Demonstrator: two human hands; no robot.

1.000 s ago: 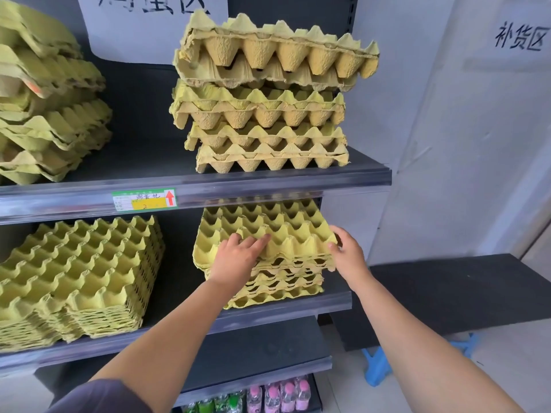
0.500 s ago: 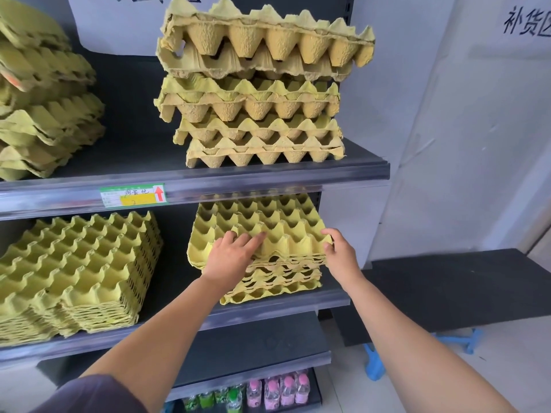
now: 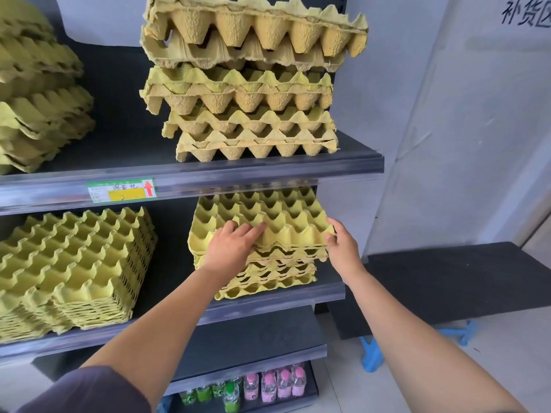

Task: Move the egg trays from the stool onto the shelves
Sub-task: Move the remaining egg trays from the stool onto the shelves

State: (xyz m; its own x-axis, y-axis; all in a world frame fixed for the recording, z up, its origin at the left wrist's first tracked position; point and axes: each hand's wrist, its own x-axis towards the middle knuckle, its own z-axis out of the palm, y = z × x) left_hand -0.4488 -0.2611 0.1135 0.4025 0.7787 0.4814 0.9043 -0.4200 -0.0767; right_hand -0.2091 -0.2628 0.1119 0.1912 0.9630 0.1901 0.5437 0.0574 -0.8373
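Here the left hand [image 3: 231,248] covers the tray stack [image 3: 268,216] front edge

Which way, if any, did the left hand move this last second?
No: the left hand stays on the top egg tray, unmoved against the shelf edge.

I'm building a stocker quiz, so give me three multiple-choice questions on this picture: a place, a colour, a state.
1. Where is the tray stack being handled? A) top shelf B) middle shelf, right side C) floor
2. The arrow on the shelf label is: A) red B) blue C) black
3. The left hand is: A) flat on the top tray B) curled into a fist C) hanging free
Answers: 1 B, it sits one level below the shelf label; 2 A, plainly red; 3 A, it lies straight-fingered across the cups.
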